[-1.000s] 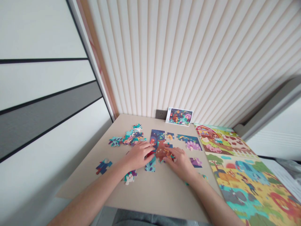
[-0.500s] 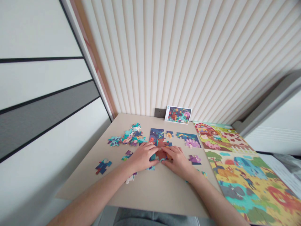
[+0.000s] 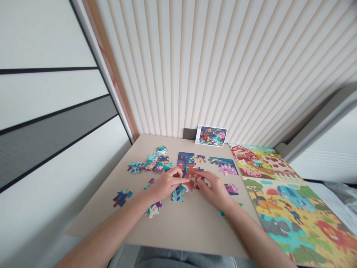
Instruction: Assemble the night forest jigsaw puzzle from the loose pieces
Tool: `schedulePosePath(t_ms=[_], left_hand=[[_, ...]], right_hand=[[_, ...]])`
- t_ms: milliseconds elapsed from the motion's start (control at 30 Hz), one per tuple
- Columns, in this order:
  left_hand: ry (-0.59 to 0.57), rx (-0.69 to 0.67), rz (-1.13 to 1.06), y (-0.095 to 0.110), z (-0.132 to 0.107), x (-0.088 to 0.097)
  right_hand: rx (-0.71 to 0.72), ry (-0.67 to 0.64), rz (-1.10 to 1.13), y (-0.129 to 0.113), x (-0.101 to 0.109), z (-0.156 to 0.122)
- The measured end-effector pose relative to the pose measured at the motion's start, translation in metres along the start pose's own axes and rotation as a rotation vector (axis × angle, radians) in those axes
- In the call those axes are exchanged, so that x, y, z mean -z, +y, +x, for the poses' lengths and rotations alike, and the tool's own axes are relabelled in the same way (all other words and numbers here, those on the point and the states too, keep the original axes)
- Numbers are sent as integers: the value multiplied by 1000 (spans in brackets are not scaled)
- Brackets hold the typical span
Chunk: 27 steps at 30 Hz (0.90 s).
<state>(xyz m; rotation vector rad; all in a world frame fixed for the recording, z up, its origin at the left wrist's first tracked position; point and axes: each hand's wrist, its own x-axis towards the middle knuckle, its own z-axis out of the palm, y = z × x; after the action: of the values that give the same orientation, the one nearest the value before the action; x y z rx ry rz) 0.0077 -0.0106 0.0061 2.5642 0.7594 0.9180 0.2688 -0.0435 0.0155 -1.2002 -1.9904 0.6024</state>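
My left hand (image 3: 166, 182) and my right hand (image 3: 214, 187) meet over a partly joined block of jigsaw pieces (image 3: 186, 162) in the middle of a beige table (image 3: 178, 223). Both hands pinch a reddish-brown puzzle piece (image 3: 192, 183) between their fingertips, at the block's near edge. A teal piece (image 3: 177, 193) lies just under my left hand's fingers. A second joined section (image 3: 224, 166) with a purple shape lies to the right of the block.
A heap of loose pieces (image 3: 152, 163) lies at the left, with single pieces (image 3: 122, 197) nearer me. A reference picture card (image 3: 211, 135) leans on the ribbed wall. A finished farm puzzle (image 3: 281, 193) covers the right side. A wall socket (image 3: 190, 133) sits behind.
My hands lifted off the joined block and drew slightly toward me, now pinching the reddish piece between fingertips. The teal piece under my left hand shows again.
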Motion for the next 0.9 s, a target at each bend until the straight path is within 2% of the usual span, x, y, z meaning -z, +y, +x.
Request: schedulePosePath(t_ms=[67, 167, 233, 300, 433, 567, 733, 900], left_hand=[[-12, -58, -56, 1, -1, 3], [-35, -110, -63, 4, -1, 2], [-49, -116, -30, 4, -1, 0], [-28, -83, 36, 1, 0, -3], [99, 68, 162, -8, 0, -3], [144, 167, 197, -14, 0, 1], [68, 192, 226, -9, 0, -1], [-14, 171, 240, -3, 0, -4]], right_hand=[[-68, -32, 108, -1, -2, -1], [-182, -152, 313, -4, -8, -2], [-218, -205, 452, -5, -11, -2], [-234, -193, 524, -3, -13, -1], [-283, -55, 446, 9, -14, 0], [-331, 9, 337, 21, -15, -1], [-334, -17, 200, 19, -15, 1], [-226, -48, 29, 2, -11, 3]])
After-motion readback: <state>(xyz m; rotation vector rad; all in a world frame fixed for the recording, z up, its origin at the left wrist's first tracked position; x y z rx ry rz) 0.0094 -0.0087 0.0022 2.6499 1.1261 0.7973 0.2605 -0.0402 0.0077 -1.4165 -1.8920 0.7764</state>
